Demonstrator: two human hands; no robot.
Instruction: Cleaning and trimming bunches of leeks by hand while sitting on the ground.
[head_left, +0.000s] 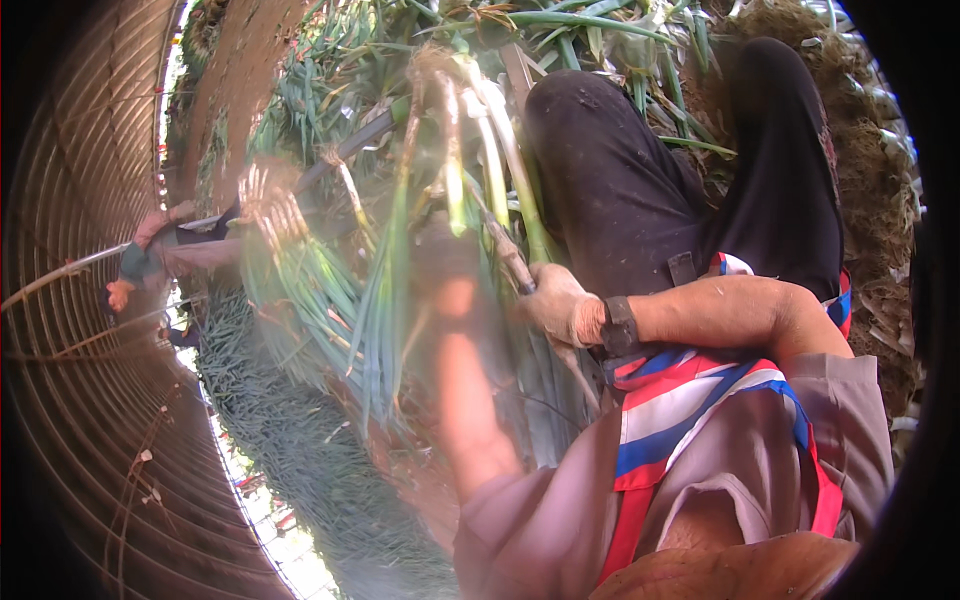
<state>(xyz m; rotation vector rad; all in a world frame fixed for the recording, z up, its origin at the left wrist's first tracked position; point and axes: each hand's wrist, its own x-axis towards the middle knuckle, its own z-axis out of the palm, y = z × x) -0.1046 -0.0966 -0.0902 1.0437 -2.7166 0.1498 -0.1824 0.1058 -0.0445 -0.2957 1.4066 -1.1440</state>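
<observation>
My right hand [562, 305], in a pale, dirty glove, is closed around a thin brownish stick-like tool [510, 255]. The tool slants up and left toward the green onions; its exact kind cannot be made out. My left hand [443, 255] is a dark, motion-blurred shape beside the leaves, its fingers smeared. Just above it stands a green onion stalk [454, 150], white toward the roots. More green onions [510, 150] lean between that stalk and my knee, roots upward. Left of my left hand, long green leaves [385, 310] hang down.
A bundle of green onions [275, 215] lies to the left, beside a grey bar [350, 145]. Piled onions and leaves [320, 90] lie at the far side. My bent knees [590, 120] rise at the right. Another person [150, 255] is at the far left, near the ribbed tunnel wall [80, 400].
</observation>
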